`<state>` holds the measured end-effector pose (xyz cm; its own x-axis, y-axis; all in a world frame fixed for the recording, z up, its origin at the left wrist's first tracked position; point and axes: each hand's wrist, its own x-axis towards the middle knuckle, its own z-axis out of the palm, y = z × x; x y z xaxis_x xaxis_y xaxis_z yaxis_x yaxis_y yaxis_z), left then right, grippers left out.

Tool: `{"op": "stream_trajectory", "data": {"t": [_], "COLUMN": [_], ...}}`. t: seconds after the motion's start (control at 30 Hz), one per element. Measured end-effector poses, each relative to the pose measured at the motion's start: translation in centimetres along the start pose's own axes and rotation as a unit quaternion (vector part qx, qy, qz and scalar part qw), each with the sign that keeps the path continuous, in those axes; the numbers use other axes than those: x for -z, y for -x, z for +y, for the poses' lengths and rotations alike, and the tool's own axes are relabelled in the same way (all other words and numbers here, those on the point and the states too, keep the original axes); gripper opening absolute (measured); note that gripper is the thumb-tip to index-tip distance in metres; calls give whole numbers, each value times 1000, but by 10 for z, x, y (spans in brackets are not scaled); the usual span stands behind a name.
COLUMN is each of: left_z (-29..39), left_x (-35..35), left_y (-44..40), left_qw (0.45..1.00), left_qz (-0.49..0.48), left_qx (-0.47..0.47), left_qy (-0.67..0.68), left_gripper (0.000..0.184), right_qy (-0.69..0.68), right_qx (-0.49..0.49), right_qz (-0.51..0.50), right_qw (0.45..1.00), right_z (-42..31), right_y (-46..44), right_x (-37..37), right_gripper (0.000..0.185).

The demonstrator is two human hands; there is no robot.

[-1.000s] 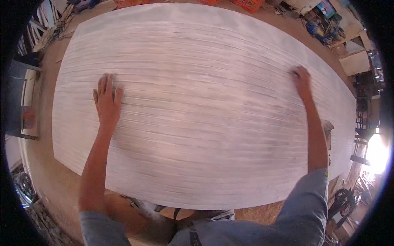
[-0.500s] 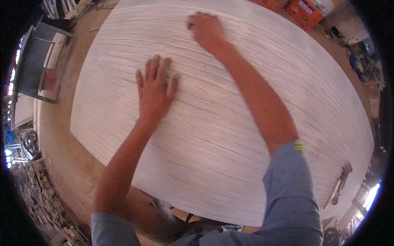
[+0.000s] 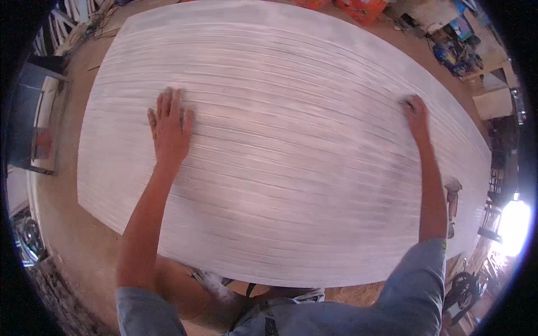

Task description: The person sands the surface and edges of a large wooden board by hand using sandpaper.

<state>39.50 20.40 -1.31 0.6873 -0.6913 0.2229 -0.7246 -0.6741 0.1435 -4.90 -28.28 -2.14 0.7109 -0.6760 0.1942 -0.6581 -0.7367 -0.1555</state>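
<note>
Right blue-gray sleeve [image 3: 412, 280] bearing yellow mark [image 3: 444, 245], too small to read. Ridged whitish panel [image 3: 269, 196] lying beneath both hands. Hammer-like tool [image 3: 453, 187] lying on panel, partly hidden by right forearm [image 3: 430, 190]. Left hand [image 3: 171, 133] resting flat on panel, grip wide. Right hand [image 3: 416, 116] curling, blurred; cannot tell whether grip is holding anything. Beyond: red-orange container [image 3: 363, 8], blue printed item [image 3: 462, 28], lettering unreadable.
</note>
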Motion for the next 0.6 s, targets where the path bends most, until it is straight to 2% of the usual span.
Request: {"op": "stream_trajectory", "data": {"t": [0.03, 0.07, 0.1, 0.17, 0.2, 0.27, 0.3, 0.4, 0.47, 0.53, 0.6], "left_z": [2, 1, -1, -1, -2, -1, -1, 1, 0, 1, -1], "left_x": [-1, -1, -1, -1, -1, -2, -3, -1, -1, 5, 4], "left_y": [0, 0, 0, -1, 0, 0, -1, 0, -1, -3, -2], "left_qw": [1000, 1000, 1000, 1000, 1000, 1000, 1000, 1000, 1000, 1000, 1000], "left_qz": [0, 1, 4, 8, 8, 9, 7, -8, 0, -18, -21], "left_qx": [-3, -4, -3, -4, -6, -2, -4, 9, 12, 5, 9], "left_qy": [6, 4, -1, 3, 5, -4, -6, -19, -27, 7, 7], "left_gripper": [53, 53, 53, 53, 53, 54, 54, 54, 54, 56, 56], "right_qy": [26, 3, 5, 66, -21, -73, -67, -106, -137, -135, -110], "right_qx": [-25, -85, -84, -12, -19, 56, 124, 207, 300, 276, 258], "right_qz": [12, -35, -34, 110, 56, 3, 28, 26, 75, 51, 23], "right_qw": [999, 996, 996, 992, 998, 996, 990, 972, 941, 950, 959], "right_z": [23, 20, 21, 23, 5, -91, -131, -267, -352, -451, -539], "right_y": [18, 24, 24, 6, -17, -52, -68, -123, -162, -188, -215], "right_x": [26, 54, 46, 13, -1, -7, -20, -46, -83, -101, -119], "right_gripper": [25, 24, 24, 23, 23, 24, 24, 22, 19, 11, 15]}}
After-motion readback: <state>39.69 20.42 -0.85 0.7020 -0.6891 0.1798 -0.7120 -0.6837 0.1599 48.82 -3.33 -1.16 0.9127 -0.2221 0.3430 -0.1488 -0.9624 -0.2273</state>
